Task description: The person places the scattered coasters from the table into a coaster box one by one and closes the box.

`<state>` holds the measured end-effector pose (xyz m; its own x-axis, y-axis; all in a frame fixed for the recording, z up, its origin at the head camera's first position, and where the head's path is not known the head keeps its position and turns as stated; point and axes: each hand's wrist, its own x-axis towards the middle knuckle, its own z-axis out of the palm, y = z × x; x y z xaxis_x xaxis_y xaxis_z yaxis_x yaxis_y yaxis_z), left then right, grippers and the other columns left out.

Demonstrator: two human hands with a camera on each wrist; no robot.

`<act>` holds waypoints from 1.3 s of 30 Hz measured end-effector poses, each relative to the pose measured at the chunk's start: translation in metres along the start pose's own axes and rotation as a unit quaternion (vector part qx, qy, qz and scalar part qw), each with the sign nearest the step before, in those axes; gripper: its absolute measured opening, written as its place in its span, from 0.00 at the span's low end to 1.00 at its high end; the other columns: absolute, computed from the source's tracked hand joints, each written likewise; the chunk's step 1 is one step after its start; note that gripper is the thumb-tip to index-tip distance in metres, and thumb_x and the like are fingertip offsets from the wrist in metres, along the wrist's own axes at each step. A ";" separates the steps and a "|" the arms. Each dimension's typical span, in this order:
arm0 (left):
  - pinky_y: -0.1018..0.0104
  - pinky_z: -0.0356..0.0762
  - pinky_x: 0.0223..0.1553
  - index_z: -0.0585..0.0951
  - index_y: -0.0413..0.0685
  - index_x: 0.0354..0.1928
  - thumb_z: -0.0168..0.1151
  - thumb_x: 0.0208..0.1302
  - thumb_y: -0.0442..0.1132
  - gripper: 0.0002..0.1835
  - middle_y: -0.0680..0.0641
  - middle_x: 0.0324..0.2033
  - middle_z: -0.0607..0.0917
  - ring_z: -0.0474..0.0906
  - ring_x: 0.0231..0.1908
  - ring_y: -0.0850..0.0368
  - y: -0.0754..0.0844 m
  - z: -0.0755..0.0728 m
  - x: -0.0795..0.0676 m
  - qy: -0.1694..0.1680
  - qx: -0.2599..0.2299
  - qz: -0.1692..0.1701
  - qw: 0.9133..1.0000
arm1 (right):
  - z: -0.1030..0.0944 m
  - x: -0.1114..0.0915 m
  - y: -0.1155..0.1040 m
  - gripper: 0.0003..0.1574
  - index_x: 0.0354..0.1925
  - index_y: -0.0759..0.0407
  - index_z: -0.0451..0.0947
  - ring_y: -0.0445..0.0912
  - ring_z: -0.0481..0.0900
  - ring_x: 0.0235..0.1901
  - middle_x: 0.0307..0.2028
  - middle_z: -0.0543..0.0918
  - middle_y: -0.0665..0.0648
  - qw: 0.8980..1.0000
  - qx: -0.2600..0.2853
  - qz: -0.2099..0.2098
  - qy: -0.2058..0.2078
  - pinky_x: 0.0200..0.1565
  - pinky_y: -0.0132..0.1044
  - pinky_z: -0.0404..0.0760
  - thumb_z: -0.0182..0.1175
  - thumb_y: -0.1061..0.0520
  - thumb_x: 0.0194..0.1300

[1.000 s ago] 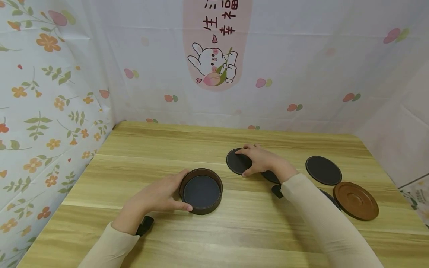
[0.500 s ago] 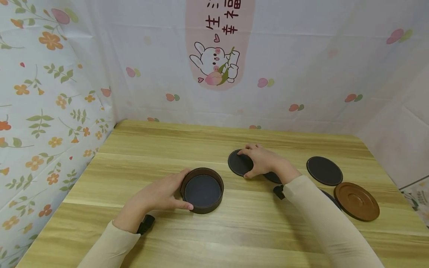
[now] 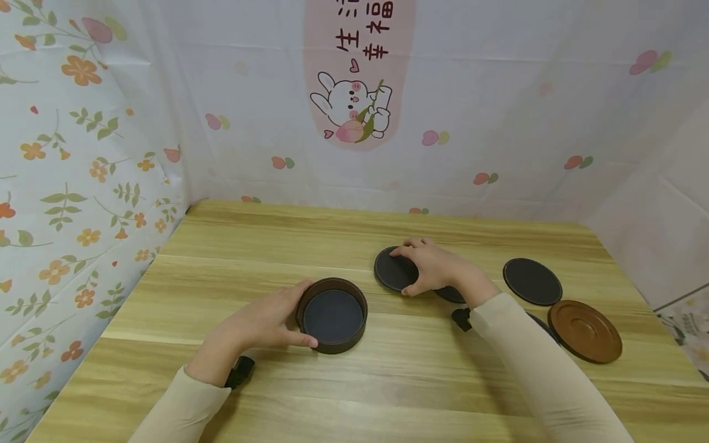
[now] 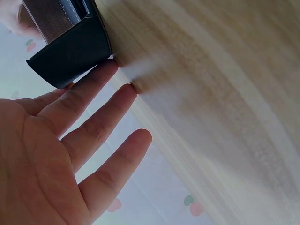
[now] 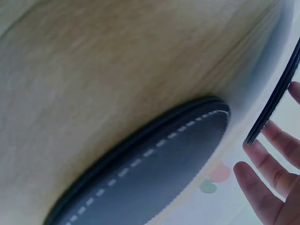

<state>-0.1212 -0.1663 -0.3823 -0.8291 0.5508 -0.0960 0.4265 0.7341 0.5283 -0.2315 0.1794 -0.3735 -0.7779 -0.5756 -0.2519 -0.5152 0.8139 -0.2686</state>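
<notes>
My left hand [image 3: 266, 320] grips the left side of a round, dark brown leather-look coaster holder [image 3: 334, 315], thumb at its front and fingers at its back. Its floor is dark. In the left wrist view the outer fingers [image 4: 117, 173] stretch out over the tabletop. My right hand [image 3: 434, 266] holds a round black coaster [image 3: 391, 271] by its edges, thumb in front and fingers behind. The right wrist view shows this coaster [image 5: 276, 96] edge-on, apart from another stitched black coaster [image 5: 159, 168] lying on the table. That second coaster [image 3: 450, 295] is partly hidden under my right wrist.
Farther right lie a black coaster [image 3: 532, 282] and a round brown lid-like disc [image 3: 585, 332]. My right sleeve [image 3: 540, 363] partly covers another dark disc [image 3: 544, 327]. A printed cloth [image 3: 249, 92] hangs behind the wood-grain table [image 3: 354, 400].
The coaster in my right hand now shows more of its side edge, slightly raised or tilted. The left hand and the holder stay in place.
</notes>
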 end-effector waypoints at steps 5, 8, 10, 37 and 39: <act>0.45 0.68 0.66 0.58 0.45 0.76 0.74 0.48 0.65 0.59 0.43 0.65 0.75 0.70 0.67 0.44 -0.001 0.001 0.000 -0.003 -0.004 -0.002 1.000 | -0.002 -0.004 -0.007 0.52 0.72 0.48 0.65 0.63 0.63 0.67 0.71 0.63 0.63 1.000 0.000 -0.017 0.011 0.58 0.60 0.74 0.73 0.40 0.54; 0.45 0.68 0.67 0.57 0.45 0.76 0.74 0.48 0.65 0.59 0.43 0.66 0.74 0.69 0.68 0.43 -0.001 0.001 -0.001 -0.004 -0.005 -0.007 1.000 | -0.002 -0.006 -0.011 0.51 0.71 0.49 0.66 0.62 0.64 0.65 0.70 0.64 0.64 0.999 -0.005 -0.034 0.022 0.57 0.59 0.75 0.73 0.41 0.53; 0.44 0.68 0.66 0.57 0.45 0.76 0.74 0.48 0.66 0.59 0.43 0.66 0.74 0.70 0.68 0.43 -0.002 0.002 -0.001 -0.003 -0.004 -0.007 1.000 | -0.002 -0.007 -0.014 0.51 0.71 0.49 0.66 0.62 0.65 0.65 0.69 0.65 0.63 0.999 -0.010 -0.043 0.029 0.57 0.58 0.75 0.73 0.40 0.52; 0.45 0.70 0.65 0.57 0.48 0.76 0.72 0.49 0.68 0.59 0.44 0.66 0.75 0.71 0.66 0.45 -0.004 0.000 0.000 -0.004 -0.007 -0.008 1.000 | -0.004 -0.017 -0.082 0.51 0.69 0.40 0.67 0.52 0.67 0.61 0.68 0.65 0.55 0.987 -0.056 -0.133 0.071 0.52 0.50 0.78 0.73 0.37 0.48; 0.46 0.71 0.64 0.58 0.48 0.75 0.72 0.49 0.68 0.58 0.44 0.64 0.76 0.73 0.65 0.46 -0.004 0.000 0.000 -0.002 -0.012 -0.004 1.000 | -0.003 -0.016 -0.087 0.51 0.70 0.40 0.67 0.52 0.67 0.61 0.69 0.65 0.55 0.987 -0.057 -0.137 0.066 0.52 0.51 0.78 0.73 0.37 0.48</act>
<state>-0.1232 -0.1691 -0.3850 -0.8309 0.5464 -0.1047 0.4103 0.7289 0.5480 -0.1751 0.1180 -0.3432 -0.6406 -0.7656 -0.0596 -0.7435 0.6378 -0.2009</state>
